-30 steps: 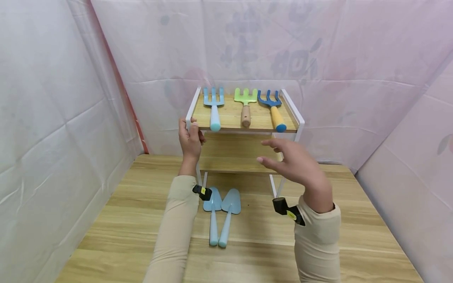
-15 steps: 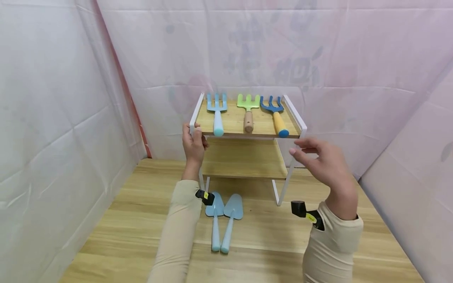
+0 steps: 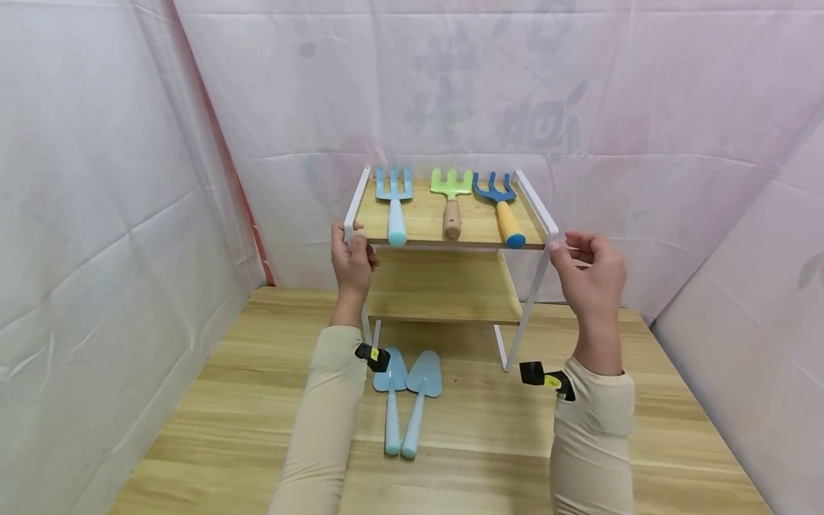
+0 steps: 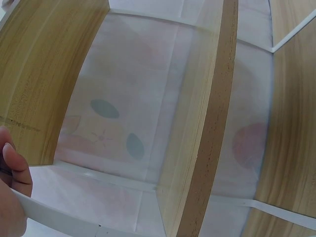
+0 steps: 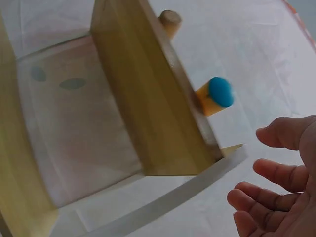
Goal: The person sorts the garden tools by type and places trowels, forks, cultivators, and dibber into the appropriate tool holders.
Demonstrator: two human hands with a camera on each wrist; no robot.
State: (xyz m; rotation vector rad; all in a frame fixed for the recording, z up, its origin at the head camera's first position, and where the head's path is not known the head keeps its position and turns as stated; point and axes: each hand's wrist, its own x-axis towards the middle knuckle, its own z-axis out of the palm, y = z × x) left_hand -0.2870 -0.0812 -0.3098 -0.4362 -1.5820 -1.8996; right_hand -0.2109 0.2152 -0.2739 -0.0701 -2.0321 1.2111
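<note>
A two-tier wooden shelf rack (image 3: 421, 218) with a white metal frame stands on the table. My left hand (image 3: 350, 261) grips its left front upright just below the top board; part of that hand shows beside the white frame (image 4: 69, 219) in the left wrist view. Beside the opposite upright is my right hand (image 3: 592, 275), fingers loosely bent and apart from the frame in the right wrist view. The top board carries a light-blue hand fork (image 3: 395, 214), a green hand fork (image 3: 453, 211) with a wooden handle, and a dark-blue hand fork (image 3: 507, 218) with a yellow handle.
Two light-blue trowels (image 3: 423, 386) lie on the wooden table (image 3: 476, 450) in front of the rack, the left one partly behind the left wrist's camera. Pale curtains (image 3: 322, 86) hang behind and at both sides.
My right hand has moved from before the lower shelf out to the right, then up beside the right upright. My left hand keeps its grip. The head view has shifted slightly.
</note>
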